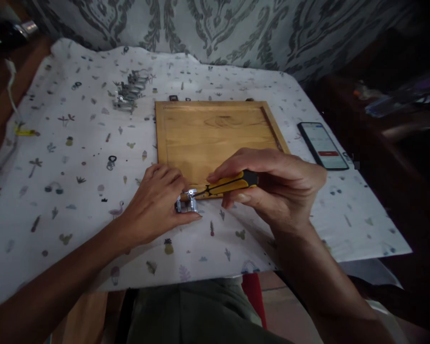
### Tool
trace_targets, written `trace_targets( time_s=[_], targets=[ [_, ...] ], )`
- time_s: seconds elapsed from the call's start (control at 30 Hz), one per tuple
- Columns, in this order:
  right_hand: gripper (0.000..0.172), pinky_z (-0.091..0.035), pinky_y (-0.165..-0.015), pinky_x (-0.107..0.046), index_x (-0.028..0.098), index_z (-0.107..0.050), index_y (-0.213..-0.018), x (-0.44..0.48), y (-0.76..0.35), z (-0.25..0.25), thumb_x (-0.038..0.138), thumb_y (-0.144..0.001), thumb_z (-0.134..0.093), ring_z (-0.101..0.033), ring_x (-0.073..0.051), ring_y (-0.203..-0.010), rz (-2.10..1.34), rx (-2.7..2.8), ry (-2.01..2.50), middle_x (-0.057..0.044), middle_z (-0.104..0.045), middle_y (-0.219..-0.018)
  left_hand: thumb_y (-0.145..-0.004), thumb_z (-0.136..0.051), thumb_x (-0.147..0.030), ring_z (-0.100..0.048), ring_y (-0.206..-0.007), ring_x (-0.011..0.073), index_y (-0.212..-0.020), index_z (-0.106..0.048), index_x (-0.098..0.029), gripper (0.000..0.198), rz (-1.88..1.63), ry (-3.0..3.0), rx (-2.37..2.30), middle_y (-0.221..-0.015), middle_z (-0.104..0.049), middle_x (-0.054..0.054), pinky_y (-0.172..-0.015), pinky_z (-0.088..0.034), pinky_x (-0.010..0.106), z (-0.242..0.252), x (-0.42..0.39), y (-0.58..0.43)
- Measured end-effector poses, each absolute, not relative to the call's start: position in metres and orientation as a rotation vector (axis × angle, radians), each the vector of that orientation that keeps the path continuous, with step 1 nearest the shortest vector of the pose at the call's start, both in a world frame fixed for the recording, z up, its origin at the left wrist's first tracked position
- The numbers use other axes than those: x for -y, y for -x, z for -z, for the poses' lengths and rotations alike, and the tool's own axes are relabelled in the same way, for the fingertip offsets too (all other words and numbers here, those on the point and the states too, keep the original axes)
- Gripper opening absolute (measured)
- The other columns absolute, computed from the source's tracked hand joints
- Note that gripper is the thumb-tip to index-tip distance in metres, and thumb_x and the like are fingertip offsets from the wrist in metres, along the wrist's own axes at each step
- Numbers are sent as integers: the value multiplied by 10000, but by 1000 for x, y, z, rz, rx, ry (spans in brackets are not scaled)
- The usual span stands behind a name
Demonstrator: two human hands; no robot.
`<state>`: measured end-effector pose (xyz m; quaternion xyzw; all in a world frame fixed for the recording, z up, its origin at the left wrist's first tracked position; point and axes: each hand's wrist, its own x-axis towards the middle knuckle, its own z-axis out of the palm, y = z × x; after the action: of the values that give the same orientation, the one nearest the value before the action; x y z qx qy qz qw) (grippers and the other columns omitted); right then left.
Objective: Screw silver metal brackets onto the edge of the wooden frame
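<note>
A framed wooden panel (pixel 215 138), like a small cabinet door, lies flat on the cloth-covered table. At its near edge sits a shiny metal hinge (pixel 190 203). My left hand (pixel 157 200) is closed about the hinge, fingers over the panel's near left corner and thumb below the metal. In my right hand (pixel 272 184) is a yellow and black screwdriver (pixel 232 182), held nearly level between thumb and fingers. Its tip points left and meets the hinge at a screw; whether it sits in the slot is too small to tell.
Several metal hinges (pixel 131 91) lie in a row at the back left. A phone (pixel 322 145) with a lit screen rests right of the panel. Small dark pieces (pixel 173 98) show at the panel's far edge. A yellow item (pixel 26 131) with a white cord lies far left.
</note>
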<state>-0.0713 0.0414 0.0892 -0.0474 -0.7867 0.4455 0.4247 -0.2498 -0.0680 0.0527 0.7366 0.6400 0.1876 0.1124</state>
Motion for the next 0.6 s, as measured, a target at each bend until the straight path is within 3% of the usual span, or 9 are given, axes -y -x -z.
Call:
trace_targets(
  time_s=[0.47, 0.6],
  targets=[
    [180, -527, -521, -333, 249, -757, -935, -40, 74, -91, 322, -801, -851, -673, -187, -653, -1021, 1960, 152, -3, -736, -768, -772, -792, -544, -589, -965, 286, -832, -606, -214, 384, -572, -2157, -1858, -960, -662, 50, -943, -448, 502, -52, 69, 251],
    [161, -505, -485, -354, 274, -751, -900, -39, 74, -92, 388, -817, -829, -651, -195, -605, -1011, 1961, 169, -2, -725, -728, -767, -791, -556, -588, -956, 287, -824, -599, -218, 393, -581, -2151, -1851, -942, -655, 47, -943, -453, 512, -52, 69, 251]
  ],
)
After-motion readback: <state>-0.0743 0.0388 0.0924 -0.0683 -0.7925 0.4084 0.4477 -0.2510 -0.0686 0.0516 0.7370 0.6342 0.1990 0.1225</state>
